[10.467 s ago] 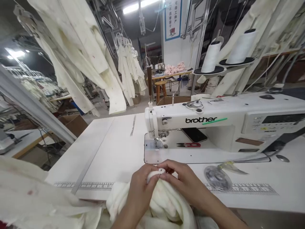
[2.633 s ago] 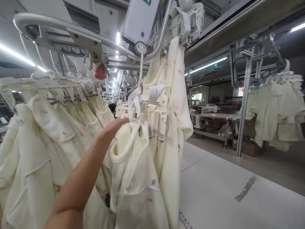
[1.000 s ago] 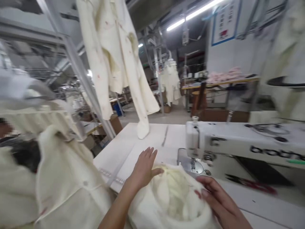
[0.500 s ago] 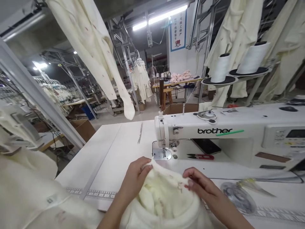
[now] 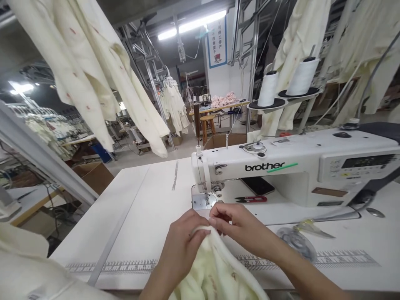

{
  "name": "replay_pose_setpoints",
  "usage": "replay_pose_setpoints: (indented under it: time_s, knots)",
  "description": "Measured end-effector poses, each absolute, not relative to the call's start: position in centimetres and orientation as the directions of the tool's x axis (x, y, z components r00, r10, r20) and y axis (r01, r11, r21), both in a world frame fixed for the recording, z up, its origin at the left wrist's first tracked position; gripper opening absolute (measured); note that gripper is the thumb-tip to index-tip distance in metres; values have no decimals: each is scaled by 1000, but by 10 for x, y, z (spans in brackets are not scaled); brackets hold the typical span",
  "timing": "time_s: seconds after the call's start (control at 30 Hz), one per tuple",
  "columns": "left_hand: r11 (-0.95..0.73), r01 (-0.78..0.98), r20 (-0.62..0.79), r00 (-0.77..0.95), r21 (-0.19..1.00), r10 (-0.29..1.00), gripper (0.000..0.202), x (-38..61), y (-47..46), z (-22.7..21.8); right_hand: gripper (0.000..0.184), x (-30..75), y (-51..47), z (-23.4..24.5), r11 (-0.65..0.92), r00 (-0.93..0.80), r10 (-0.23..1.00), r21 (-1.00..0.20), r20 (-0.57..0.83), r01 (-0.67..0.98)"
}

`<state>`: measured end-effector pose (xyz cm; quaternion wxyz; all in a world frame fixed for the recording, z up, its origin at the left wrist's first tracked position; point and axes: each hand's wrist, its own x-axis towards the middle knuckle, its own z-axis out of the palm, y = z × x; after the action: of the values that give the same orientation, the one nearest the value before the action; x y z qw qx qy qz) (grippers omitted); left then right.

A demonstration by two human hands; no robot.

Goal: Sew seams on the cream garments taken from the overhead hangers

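Along the near edge of the white counter point(image 5: 140, 208) a cream garment point(image 5: 215, 271) is bunched. Its top fold is pinched between the left hand point(image 5: 184, 243) and the right hand point(image 5: 240, 227), fingers clenched on the cloth. Just beyond, red snips point(image 5: 250, 199) are laid under the sewing machine point(image 5: 296, 166). Farther back, pale hanging garments point(image 5: 93, 75) are seen.
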<state>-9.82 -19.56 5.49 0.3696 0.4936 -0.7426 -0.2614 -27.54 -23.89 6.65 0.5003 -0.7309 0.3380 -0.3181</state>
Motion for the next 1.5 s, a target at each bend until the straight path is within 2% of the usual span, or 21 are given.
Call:
replay_pose_setpoints:
  time_s: [0.1,0.23,0.33,0.4,0.47,0.5,0.57,0.63,0.7,0.73,0.8,0.9,0.97,1.07,1.2,1.27,1.33,1.37,1.43,1.5]
  knots:
    - [460,-552,378,-264,696,-888,15,-99,-193,47,19,-272,-250,57,41,707,-704,-998,-59,-42]
    - [542,-481,490,-243,689,-837,17,-102,-189,37,23,-263,-257,31,446,805,-534,-895,-258,8]
    - [534,-416,495,-206,736,-844,15,-103,-190,31,26,-259,-250,19,562,814,-516,-823,-268,85]
    - [490,-425,488,-122,761,-864,12,-104,-191,27,29,-260,-241,21,467,776,-607,-867,-171,174]
    - [442,-473,493,-17,763,-870,11,-104,-192,24,31,-262,-228,28,238,646,-762,-947,-44,216]
    - [414,-501,491,24,760,-871,10,-105,-192,22,30,-263,-221,31,104,559,-829,-979,12,176]
    - [333,-537,447,91,775,-890,9,-109,-192,20,22,-263,-208,36,-79,414,-908,-997,64,-20]
    - [222,-501,350,177,837,-920,9,-114,-192,21,14,-262,-201,38,-139,336,-940,-967,62,-213]
    - [127,-385,232,239,914,-943,19,-116,-194,26,7,-262,-203,37,-210,332,-937,-936,110,-282]
    - [89,-322,167,223,943,-960,27,-115,-197,29,11,-264,-206,36,-266,352,-922,-923,160,-279]
    - [38,-235,59,84,971,-995,43,-111,-203,35,19,-269,-217,33,-395,419,-867,-885,271,-244]
    - [26,-246,-12,-154,969,-988,35,-102,-214,40,20,-276,-232,29,-506,490,-800,-829,347,-239]
    - [52,-283,-2,-187,958,-982,24,-98,-222,39,20,-279,-239,25,-496,489,-809,-827,328,-266]
    - [34,-285,-14,-165,958,-986,17,-96,-235,33,16,-278,-248,18,-359,415,-884,-884,217,-301]
    - [-141,-180,-180,-220,973,-959,25,-94,-258,19,22,-275,-266,2,-211,337,-936,-933,106,-292]
    - [-216,-132,-242,-228,967,-943,30,-92,-271,8,23,-273,-279,-6,-201,305,-949,-890,75,-408]
    - [-261,-135,-286,-227,956,-931,32,-92,-284,-4,21,-270,-292,-14,-190,258,-965,-797,44,-574]
    - [-254,-184,-291,-220,950,-931,31,-93,-289,-10,18,-268,-298,-16,-177,232,-972,-746,31,-641]
    - [-153,-387,-231,-164,909,-959,26,-94,-297,-19,13,-263,-309,-21,-148,196,-981,-681,7,-717]
    - [-15,-619,-101,-104,785,-989,22,-97,-302,-24,9,-259,-317,-25,-133,181,-984,-642,-9,-755]
